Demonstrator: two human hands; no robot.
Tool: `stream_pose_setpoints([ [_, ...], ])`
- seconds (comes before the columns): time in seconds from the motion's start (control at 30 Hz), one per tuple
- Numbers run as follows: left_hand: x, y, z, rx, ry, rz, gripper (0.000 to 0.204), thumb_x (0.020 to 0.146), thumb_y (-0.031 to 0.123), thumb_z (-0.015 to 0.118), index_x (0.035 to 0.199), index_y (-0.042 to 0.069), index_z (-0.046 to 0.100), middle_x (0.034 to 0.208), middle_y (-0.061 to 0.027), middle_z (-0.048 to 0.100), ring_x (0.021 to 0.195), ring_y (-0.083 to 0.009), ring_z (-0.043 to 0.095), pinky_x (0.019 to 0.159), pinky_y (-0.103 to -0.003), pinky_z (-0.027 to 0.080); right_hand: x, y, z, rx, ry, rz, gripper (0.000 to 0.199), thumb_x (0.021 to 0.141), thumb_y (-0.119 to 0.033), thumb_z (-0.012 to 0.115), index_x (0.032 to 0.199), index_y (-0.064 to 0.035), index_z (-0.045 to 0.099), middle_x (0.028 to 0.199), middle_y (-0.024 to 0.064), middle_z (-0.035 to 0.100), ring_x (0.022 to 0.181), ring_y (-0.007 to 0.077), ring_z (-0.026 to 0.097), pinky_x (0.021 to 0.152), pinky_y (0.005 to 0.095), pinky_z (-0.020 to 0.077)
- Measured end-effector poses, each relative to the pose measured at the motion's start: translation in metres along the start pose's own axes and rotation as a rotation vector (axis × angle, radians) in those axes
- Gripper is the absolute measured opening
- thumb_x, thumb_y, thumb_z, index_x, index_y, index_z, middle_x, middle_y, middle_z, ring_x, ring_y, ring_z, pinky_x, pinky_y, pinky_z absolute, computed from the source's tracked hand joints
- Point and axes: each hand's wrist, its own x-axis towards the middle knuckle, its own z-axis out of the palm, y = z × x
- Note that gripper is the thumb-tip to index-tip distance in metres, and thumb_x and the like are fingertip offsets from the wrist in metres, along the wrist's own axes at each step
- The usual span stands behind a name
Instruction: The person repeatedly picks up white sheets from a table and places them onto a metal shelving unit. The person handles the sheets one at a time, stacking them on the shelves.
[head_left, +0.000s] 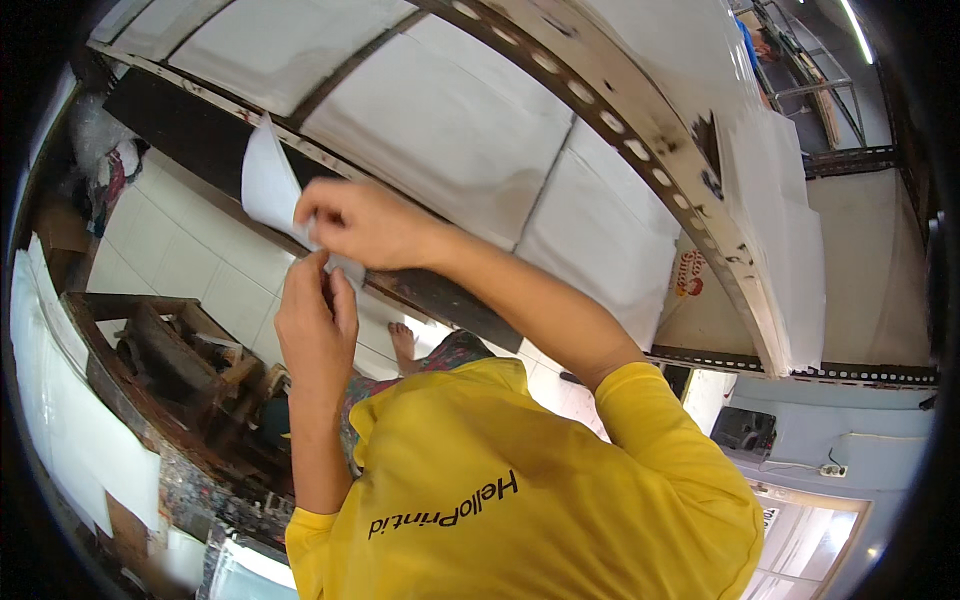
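Both hands' fingers pinched shut on a white paper sheet point(268, 185): right hand point(355, 222) at its lower edge, left hand point(315, 325) just below, at the corner. Sheet's held up in front of the white stacks on the metal rack point(640, 150). Looks v. light, floppy, easily creased; best gripped at edge/corner w/ fingertips.

Person in bright yellow shirt, short sleeves ending above the elbows; forearms bare. Dark printed lettering runs across the shirt fabric. 2 hands, left hand point(316, 325) and right hand point(362, 222), bare: no gloves, rings or watch seen. Patterned multicolour garment shows below, 1 bare foot.
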Motion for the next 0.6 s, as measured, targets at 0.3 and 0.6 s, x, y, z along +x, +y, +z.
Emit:
stream_pose_setpoints([
  [0.3,-0.081,0.016,0.046,-0.069,-0.141,-0.235,0.029,0.088,0.007,0.066,0.115,-0.001,0.061,0.082,-0.0135,0.056,0.066,-0.0253,0.057,0.061,-0.034,0.048,-0.165,0.106,-0.288,0.193,0.715,0.357,0.025,0.093,-0.021,0.067,0.115,-0.0105,0.061,0.092,-0.0003,0.065,0.075,0.0064,0.053,0.063,0.0234,0.0429],
  [0.6,-0.275,-0.124,0.061,0.239,-0.403,-0.636,0.028,0.088,0.009,0.064,0.114,-0.001,0.061,0.096,-0.0199,0.063,0.085,-0.0371,0.063,0.075,-0.047,0.049,-0.366,0.209,-0.439,0.192,1.067,0.711,0.018,0.092,-0.014,0.067,0.108,-0.0113,0.059,0.080,-0.0019,0.059,0.060,0.0073,0.048,0.046,0.0237,0.0345],
])
